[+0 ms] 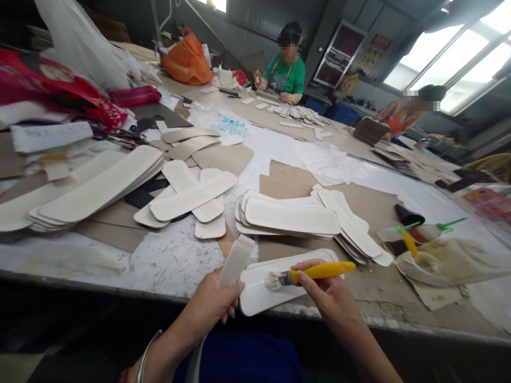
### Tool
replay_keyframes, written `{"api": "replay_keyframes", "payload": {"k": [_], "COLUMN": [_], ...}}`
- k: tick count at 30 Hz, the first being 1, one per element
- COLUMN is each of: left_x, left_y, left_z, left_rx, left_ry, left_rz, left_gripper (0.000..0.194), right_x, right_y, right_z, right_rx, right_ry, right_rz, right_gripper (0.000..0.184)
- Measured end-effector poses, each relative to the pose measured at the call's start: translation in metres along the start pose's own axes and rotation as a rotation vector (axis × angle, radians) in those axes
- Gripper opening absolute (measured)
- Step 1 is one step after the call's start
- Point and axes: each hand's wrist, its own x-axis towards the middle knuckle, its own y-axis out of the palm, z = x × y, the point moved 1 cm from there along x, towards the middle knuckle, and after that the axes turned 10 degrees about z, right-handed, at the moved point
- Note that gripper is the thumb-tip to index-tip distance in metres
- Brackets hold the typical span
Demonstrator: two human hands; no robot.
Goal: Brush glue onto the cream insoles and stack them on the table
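Observation:
My right hand (pixel 325 287) is closed around a yellow-handled brush (pixel 323 270). Its bristles, coated in whitish stuff, press on a long white rounded panel (pixel 259 300) at the table's front edge. A wet sheen shows on the panel around them. In my left hand (pixel 217 300) is a white strip (pixel 236 260), pinched between thumb and fingers and standing up beside the panel's left end; a length of it seems to hang below the hand. Just behind the panel lies a stack of similar white panels (pixel 291 215).
More white panels (pixel 99 183) are piled at left, with crossed ones (pixel 194 197) at centre. Glue bottles (pixel 431 231) and a plastic-lined container with another yellow handle (pixel 439 260) stand at right. Across the table sits a person in green (pixel 293 74); another person (pixel 403 117) is at far right.

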Motion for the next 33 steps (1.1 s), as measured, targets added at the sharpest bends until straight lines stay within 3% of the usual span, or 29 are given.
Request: {"api": "replay_keyframes", "payload": {"k": [7, 13, 19, 25, 29, 33], "left_x": [0.001, -0.002, 0.003, 0.002, -0.001, -0.002], "left_y": [0.002, 0.004, -0.001, 0.001, 0.004, 0.006], "left_z": [0.003, 0.003, 0.012, 0.011, 0.007, 0.005], "left_rx": [0.044, 0.058, 0.07, 0.066, 0.061, 0.012], "left_ry": [-0.014, 0.021, 0.016, 0.027, 0.054, 0.054], "left_rz": [-0.032, -0.101, -0.066, -0.081, -0.123, -0.099], "left_gripper": [0.025, 0.027, 0.03, 0.029, 0.028, 0.029], "right_x": [-0.006, -0.01, -0.013, -0.013, -0.014, -0.018], "right_y": [-0.058, -0.079, -0.08, -0.07, -0.063, -0.053], "right_z": [-0.027, -0.022, -0.014, -0.025, -0.019, -0.008], "right_rx": [-0.348, -0.638, -0.871, -0.892, -0.784, -0.484], "right_ry": [0.008, -0.002, -0.162, -0.33, -0.252, -0.077], "right_rz": [-0.217, -0.326, -0.361, -0.324, -0.296, -0.163], "right_gripper": [0.026, 0.025, 0.019, 0.014, 0.013, 0.021]}}
